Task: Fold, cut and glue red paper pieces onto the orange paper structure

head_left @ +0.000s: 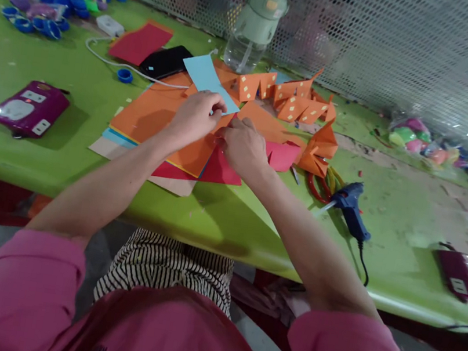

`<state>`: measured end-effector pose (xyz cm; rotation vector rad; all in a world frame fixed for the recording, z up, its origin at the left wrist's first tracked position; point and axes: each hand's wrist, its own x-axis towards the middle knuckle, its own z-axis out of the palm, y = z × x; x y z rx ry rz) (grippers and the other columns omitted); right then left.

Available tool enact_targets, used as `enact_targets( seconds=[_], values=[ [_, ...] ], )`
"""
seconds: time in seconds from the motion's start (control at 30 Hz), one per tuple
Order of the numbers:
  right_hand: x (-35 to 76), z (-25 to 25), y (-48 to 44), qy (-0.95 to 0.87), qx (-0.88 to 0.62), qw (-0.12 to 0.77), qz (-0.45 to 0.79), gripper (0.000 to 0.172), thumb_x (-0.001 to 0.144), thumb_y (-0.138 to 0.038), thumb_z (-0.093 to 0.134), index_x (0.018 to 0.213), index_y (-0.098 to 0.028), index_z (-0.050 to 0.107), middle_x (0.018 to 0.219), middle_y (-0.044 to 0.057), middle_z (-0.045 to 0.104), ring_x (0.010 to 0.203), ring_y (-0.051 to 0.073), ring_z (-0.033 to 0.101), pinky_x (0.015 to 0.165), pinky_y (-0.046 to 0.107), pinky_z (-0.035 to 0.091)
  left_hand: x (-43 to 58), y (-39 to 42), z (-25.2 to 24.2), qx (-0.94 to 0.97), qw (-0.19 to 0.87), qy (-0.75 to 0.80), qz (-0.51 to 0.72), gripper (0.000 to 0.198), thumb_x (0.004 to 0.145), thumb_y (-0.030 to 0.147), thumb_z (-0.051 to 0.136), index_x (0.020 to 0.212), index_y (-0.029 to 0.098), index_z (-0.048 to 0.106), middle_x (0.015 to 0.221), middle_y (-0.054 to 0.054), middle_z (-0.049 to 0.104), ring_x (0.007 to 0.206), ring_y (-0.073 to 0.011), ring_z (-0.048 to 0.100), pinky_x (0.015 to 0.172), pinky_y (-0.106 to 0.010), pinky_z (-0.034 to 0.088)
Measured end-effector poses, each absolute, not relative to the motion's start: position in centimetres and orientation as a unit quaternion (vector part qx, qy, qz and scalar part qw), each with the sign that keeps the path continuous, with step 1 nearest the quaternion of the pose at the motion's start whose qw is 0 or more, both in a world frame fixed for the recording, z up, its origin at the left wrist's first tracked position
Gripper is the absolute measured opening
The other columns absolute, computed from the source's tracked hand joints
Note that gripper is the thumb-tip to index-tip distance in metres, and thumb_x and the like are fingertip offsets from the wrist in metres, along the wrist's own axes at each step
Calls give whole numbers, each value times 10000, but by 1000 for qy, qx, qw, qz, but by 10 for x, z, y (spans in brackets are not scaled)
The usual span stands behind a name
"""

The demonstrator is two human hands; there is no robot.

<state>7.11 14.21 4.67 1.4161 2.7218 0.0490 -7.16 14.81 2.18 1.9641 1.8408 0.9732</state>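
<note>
Right grip: fingers drawn nearly closed, thumb and fingertips bunched on the red paper; hand palm-down.
Left grip: hand just beside the right one, fingers curled in over the near end of the light-blue sheet; could not tell whether it was pinched or only covered.
Red paper, place: beneath the right grip, a flat part towards the wearer, a folded part standing up to the right.
Red paper, handling: judged very light, thin and springy along the fold; likely to crease or tear if tugged.
Red paper, hold: best taken at the doubled fold, fingertips flat; a loose single edge would probably have buckled.
Light-blue sheet: reached out beyond the left grip; looked flat and smooth, judged apt to slide; long edge the better hold.
Orange sheets: stacked under and left of the left grip, on the green table.
Folded orange piece: right of the right grip; hollow, judged easily crushed.
Glue gun: farther right, nozzle towards the grips.
Dotted orange pieces: beyond both grips, standing on edge.
Bottle: farthest, behind the dotted pieces.
</note>
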Motion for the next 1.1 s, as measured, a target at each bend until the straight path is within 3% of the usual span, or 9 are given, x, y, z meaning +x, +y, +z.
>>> enact_targets(
  seconds=[0.2, 0.4, 0.6, 0.83, 0.97, 1.1],
  values=[
    [64, 44, 148, 886, 459, 67, 16, 319, 957, -110, 479, 1093, -156, 764, 1124, 160, 732, 1187, 334, 599, 831, 382, 509, -75, 150, 20, 670, 156, 639, 345, 186, 902, 114, 571, 1009, 183, 707, 1104, -67, 758, 991, -174, 670, 939, -310, 491],
    [61, 38, 148, 887, 456, 64, 29, 332, 927, -71, 464, 1116, -124, 731, 1109, 187, 721, 1156, 325, 596, 841, 386, 503, -77, 151, 22, 673, 165, 637, 338, 100, 909, 195, 615, 937, 192, 711, 1036, -60, 771, 951, -178, 676, 891, -293, 487],
    [82, 53, 147, 884, 463, 41, 56, 300, 928, -124, 498, 1136, -95, 712, 1142, 205, 707, 1153, 345, 595, 874, 421, 501, -79, 150, 21, 670, 181, 639, 332, 237, 947, 136, 487, 894, 190, 711, 1037, -60, 776, 945, -167, 677, 848, -271, 462],
    [92, 65, 145, 888, 454, 59, 52, 264, 946, -154, 512, 1024, -145, 764, 1096, 149, 724, 1161, 333, 578, 924, 418, 457, -77, 147, 26, 655, 232, 635, 337, 119, 877, 245, 662, 787, 183, 709, 751, -25, 715, 709, -146, 624, 706, -277, 428],
    [78, 57, 140, 890, 449, 66, 43, 306, 986, -164, 482, 1091, -161, 769, 1135, 125, 732, 1212, 318, 559, 956, 407, 443, -79, 146, 30, 646, 201, 647, 350, 218, 860, 343, 707, 706, 201, 648, 751, -23, 700, 749, -163, 626, 704, -291, 417],
    [66, 50, 138, 893, 444, 62, 42, 327, 997, -159, 463, 1131, -161, 762, 1161, 138, 741, 1212, 308, 571, 952, 392, 456, -82, 146, 31, 657, 199, 637, 351, 377, 944, 417, 600, 632, 207, 575, 688, -34, 663, 737, -166, 628, 700, -296, 408]
  ],
)
